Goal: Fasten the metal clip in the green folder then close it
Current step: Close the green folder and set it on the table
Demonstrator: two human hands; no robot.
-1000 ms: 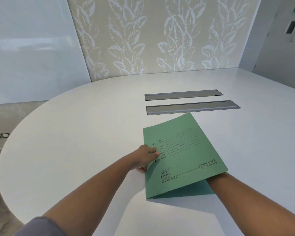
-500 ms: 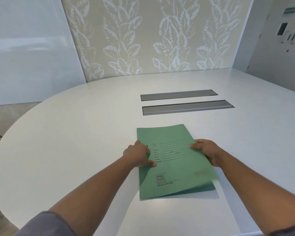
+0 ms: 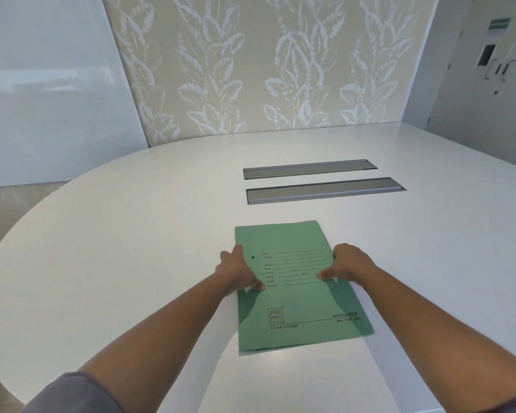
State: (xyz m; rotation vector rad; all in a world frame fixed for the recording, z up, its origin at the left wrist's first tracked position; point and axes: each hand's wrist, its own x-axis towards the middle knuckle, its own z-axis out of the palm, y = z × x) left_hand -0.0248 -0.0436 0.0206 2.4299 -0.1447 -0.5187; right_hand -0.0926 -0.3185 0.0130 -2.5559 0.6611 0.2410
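The green folder (image 3: 295, 299) lies closed and flat on the white table (image 3: 131, 248), its printed front cover facing up. My left hand (image 3: 239, 274) grips the folder's left edge, thumb on top of the cover. My right hand (image 3: 344, 265) holds the right edge, thumb pressed on the cover. The metal clip is hidden inside the folder.
Two grey recessed slot covers (image 3: 325, 190) sit in the table just beyond the folder. A leaf-patterned wall panel (image 3: 265, 64) rises behind the table. The table's rounded edge curves along the left side.
The front cover has come down from half raised to flat on the folder. My right hand moved from under the cover to the right edge. The left hand stayed on the left edge.
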